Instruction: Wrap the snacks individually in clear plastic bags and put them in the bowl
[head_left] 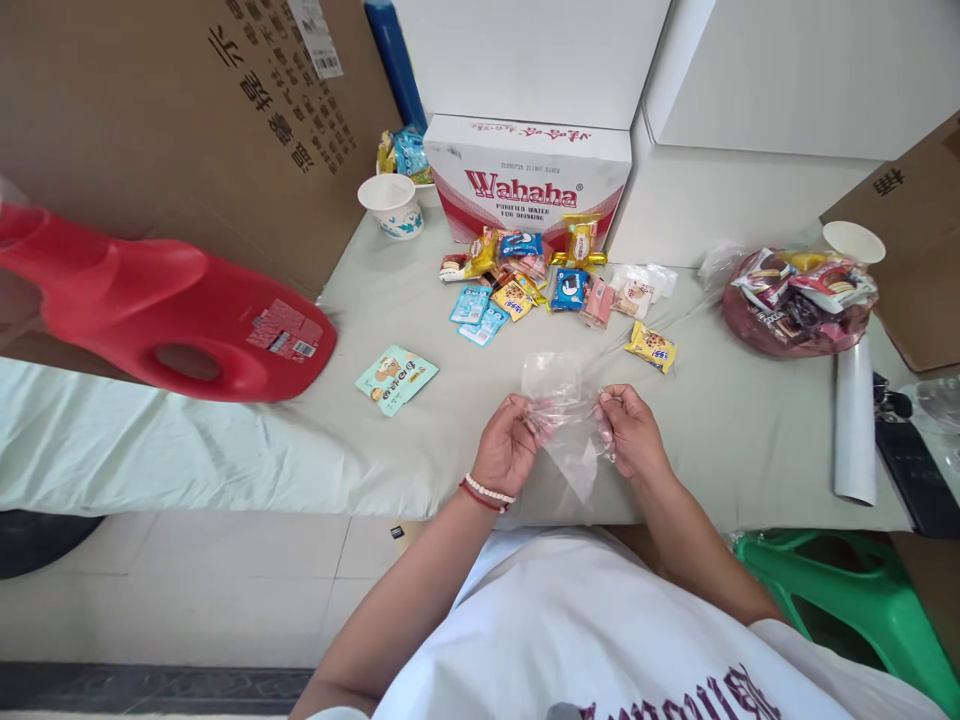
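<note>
Both my hands hold a clear plastic bag (564,410) over the front of the cloth-covered table (735,420). My left hand (506,445), with bead bracelets on the wrist, pinches the bag's left edge. On the right edge my right hand (631,430) is closed in a pinch. The bag hangs crumpled between them. Beyond the hands lies a heap of small snack packets (525,280), and a yellow cookie packet (651,347) lies just past my right hand.
A green snack packet (396,379) lies left of the hands. A red jug (161,305) lies on its side at far left. At the back stand a Wahaha box (529,180), a paper cup (391,205) and cardboard. A full snack bag (799,300), white roll (853,420) and green stool (862,600) are right.
</note>
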